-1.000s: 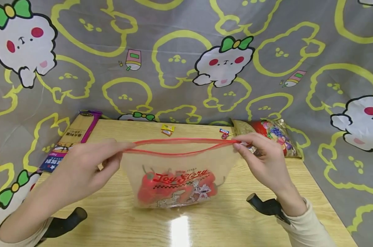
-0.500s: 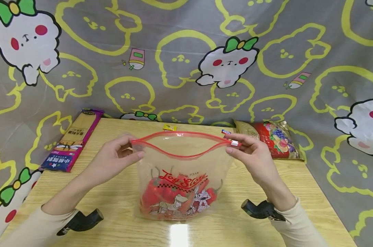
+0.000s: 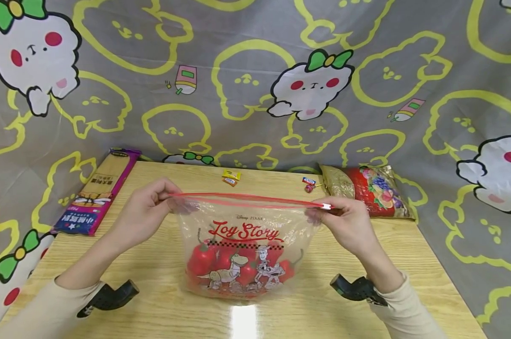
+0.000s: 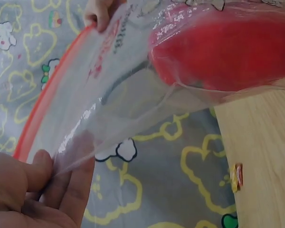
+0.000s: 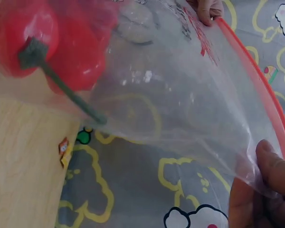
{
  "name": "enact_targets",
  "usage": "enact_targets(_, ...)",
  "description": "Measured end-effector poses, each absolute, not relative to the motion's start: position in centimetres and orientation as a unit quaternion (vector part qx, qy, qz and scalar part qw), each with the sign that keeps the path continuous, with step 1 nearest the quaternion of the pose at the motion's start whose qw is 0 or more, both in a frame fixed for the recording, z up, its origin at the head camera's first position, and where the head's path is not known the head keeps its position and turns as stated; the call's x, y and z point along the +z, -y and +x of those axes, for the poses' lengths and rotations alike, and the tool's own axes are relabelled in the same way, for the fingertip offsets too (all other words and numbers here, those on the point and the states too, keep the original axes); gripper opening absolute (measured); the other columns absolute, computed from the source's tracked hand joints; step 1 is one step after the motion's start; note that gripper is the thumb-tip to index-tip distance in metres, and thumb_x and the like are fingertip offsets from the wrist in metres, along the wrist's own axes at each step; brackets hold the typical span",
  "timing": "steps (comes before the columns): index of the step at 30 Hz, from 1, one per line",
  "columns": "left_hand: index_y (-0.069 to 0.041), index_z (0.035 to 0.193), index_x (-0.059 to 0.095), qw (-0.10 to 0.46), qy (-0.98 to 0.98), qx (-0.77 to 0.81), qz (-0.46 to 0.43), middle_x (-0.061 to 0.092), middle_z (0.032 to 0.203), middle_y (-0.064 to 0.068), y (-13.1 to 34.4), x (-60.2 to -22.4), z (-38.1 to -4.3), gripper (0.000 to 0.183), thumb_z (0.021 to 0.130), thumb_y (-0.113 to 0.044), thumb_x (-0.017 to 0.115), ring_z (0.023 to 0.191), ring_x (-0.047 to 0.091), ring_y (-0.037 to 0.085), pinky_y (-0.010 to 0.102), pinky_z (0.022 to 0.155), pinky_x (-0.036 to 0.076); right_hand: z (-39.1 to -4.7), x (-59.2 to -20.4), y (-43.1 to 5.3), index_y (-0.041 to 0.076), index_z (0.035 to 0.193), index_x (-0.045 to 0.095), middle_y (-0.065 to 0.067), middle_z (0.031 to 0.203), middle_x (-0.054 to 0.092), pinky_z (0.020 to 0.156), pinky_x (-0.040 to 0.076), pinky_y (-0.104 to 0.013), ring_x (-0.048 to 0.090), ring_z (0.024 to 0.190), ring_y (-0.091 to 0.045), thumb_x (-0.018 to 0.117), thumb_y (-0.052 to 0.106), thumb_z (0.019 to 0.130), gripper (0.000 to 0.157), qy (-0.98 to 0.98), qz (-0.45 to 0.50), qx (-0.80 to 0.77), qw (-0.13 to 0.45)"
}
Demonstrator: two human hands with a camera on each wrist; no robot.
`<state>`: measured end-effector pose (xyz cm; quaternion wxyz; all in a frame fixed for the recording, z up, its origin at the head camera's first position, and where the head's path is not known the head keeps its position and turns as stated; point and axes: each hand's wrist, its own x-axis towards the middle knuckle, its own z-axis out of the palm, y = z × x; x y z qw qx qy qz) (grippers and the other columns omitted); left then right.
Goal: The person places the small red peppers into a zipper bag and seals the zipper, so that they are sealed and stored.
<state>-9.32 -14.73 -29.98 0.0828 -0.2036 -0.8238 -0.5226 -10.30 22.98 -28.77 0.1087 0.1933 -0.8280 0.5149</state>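
Observation:
A clear slider zip bag (image 3: 247, 223) with a red top strip and Toy Story print hangs upright over the table. Several red peppers (image 3: 202, 259) with green stems lie at its bottom, one stem (image 5: 71, 92) showing sharply in the right wrist view. The left hand (image 3: 143, 214) pinches the upper left corner between thumb and fingers. At the upper right corner, the right hand (image 3: 350, 228) pinches the bag beside the white slider (image 3: 325, 206). Between the hands, the two red edges of the mouth are stretched straight and lie close together.
A pasta packet (image 3: 96, 193) lies at the table's left edge. Small wrapped candies (image 3: 231, 177) and a lollipop (image 3: 309, 186) are at the back. A gold and red bag (image 3: 371, 190) sits back right. A patterned cloth (image 3: 238, 94) hangs behind the wooden table (image 3: 154, 301).
The bag's mouth was parted, widest half a second ago, and is now drawn nearly flat. The hands moved inward, then apart again, keeping hold of the corners.

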Motion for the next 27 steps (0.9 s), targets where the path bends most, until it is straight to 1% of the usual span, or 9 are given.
enact_targets(3, -0.006, 0.092, 0.060, 0.110, 0.839, -0.495, -0.200, 0.064, 0.085, 0.005, 15.0, -30.0, -9.7, 0.018, 0.088, 0.008, 0.049, 0.060, 0.052, 0.010, 0.024, 0.055, 0.044, -10.4, -28.7, -22.8, -0.006, 0.085, 0.070, -0.001, 0.074, 0.070, 0.055, 0.052, -0.027, 0.065, 0.059, -0.013, 0.062, -0.012, 0.078, 0.013, 0.816, 0.207, 0.524, 0.130)
enact_targets(7, -0.006, 0.090, 0.058, 0.099, 0.836, -0.500, -0.201, 0.065, 0.084, 0.005, 15.1, -30.5, -10.1, 0.018, 0.088, 0.009, 0.049, 0.066, 0.059, 0.010, 0.025, 0.058, 0.049, -10.9, -29.1, -22.8, -0.004, 0.089, 0.069, -0.004, 0.077, 0.071, 0.055, 0.051, -0.027, 0.065, 0.059, -0.012, 0.062, -0.009, 0.079, 0.013, 0.814, 0.218, 0.523, 0.126)
enact_targets(11, -0.006, 0.089, 0.055, 0.075, 0.839, -0.505, -0.189, 0.067, 0.080, 0.004, 15.2, -30.4, -10.2, 0.003, 0.091, -0.005, 0.053, 0.063, 0.057, 0.009, 0.025, 0.055, 0.044, -11.0, -29.1, -23.2, 0.000, 0.090, 0.068, -0.008, 0.079, 0.070, 0.057, 0.052, -0.027, 0.066, 0.063, -0.013, 0.063, -0.004, 0.081, 0.011, 0.817, 0.234, 0.512, 0.126)
enact_targets(13, -0.007, 0.089, 0.054, 0.059, 0.843, -0.504, -0.179, 0.068, 0.082, 0.003, 15.2, -30.0, -10.1, 0.008, 0.092, -0.014, 0.054, 0.059, 0.052, 0.009, 0.026, 0.051, 0.037, -10.9, -28.9, -23.4, 0.001, 0.090, 0.068, -0.007, 0.079, 0.070, 0.059, 0.052, -0.026, 0.066, 0.065, -0.012, 0.063, -0.002, 0.082, 0.010, 0.822, 0.230, 0.504, 0.130)
enact_targets(15, -0.007, 0.091, 0.053, 0.038, 0.843, -0.508, -0.173, 0.069, 0.086, 0.003, 15.2, -29.7, -10.0, 0.015, 0.092, -0.022, 0.054, 0.062, 0.054, 0.010, 0.028, 0.051, 0.034, -10.8, -28.8, -23.5, 0.003, 0.091, 0.068, -0.004, 0.079, 0.070, 0.061, 0.052, -0.025, 0.066, 0.066, -0.012, 0.063, 0.000, 0.082, 0.011, 0.825, 0.220, 0.502, 0.137)
enact_targets(19, -0.007, 0.104, 0.052, 0.022, 0.843, -0.507, -0.178, 0.068, 0.098, 0.004, 15.1, -29.0, -9.6, 0.020, 0.092, -0.023, 0.054, 0.086, 0.065, 0.016, 0.029, 0.067, 0.046, -10.7, -28.6, -23.8, 0.001, 0.096, 0.067, -0.005, 0.082, 0.069, 0.067, 0.052, -0.026, 0.066, 0.071, -0.015, 0.061, -0.001, 0.084, 0.014, 0.810, 0.230, 0.520, 0.145)
enact_targets(23, -0.009, 0.120, 0.048, 0.108, 0.869, -0.426, -0.229, 0.059, 0.114, 0.003, 14.1, -27.6, -9.3, 0.035, 0.087, -0.013, 0.058, 0.108, 0.054, 0.021, 0.041, 0.091, 0.041, -10.7, -28.6, -23.7, -0.002, 0.101, 0.065, -0.012, 0.086, 0.068, 0.069, 0.052, -0.029, 0.066, 0.075, -0.019, 0.053, -0.003, 0.088, 0.018, 0.788, 0.265, 0.538, 0.140)
enact_targets(25, -0.008, 0.121, 0.049, 0.172, 0.871, -0.365, -0.280, 0.055, 0.119, 0.005, 12.7, -26.6, -9.2, 0.040, 0.082, -0.009, 0.058, 0.112, 0.049, 0.023, 0.043, 0.093, 0.038, -10.7, -28.6, -23.6, -0.003, 0.102, 0.065, -0.015, 0.087, 0.068, 0.069, 0.052, -0.030, 0.066, 0.076, -0.020, 0.050, -0.004, 0.089, 0.019, 0.780, 0.275, 0.545, 0.140)
enact_targets(27, -0.005, 0.118, 0.052, 0.217, 0.860, -0.316, -0.337, 0.056, 0.116, 0.006, 10.7, -25.4, -9.2, 0.038, 0.081, -0.010, 0.058, 0.110, 0.050, 0.022, 0.041, 0.091, 0.040, -10.6, -28.7, -23.6, -0.004, 0.100, 0.065, -0.016, 0.086, 0.068, 0.068, 0.053, -0.030, 0.067, 0.074, -0.020, 0.051, -0.004, 0.089, 0.018, 0.773, 0.270, 0.555, 0.149)
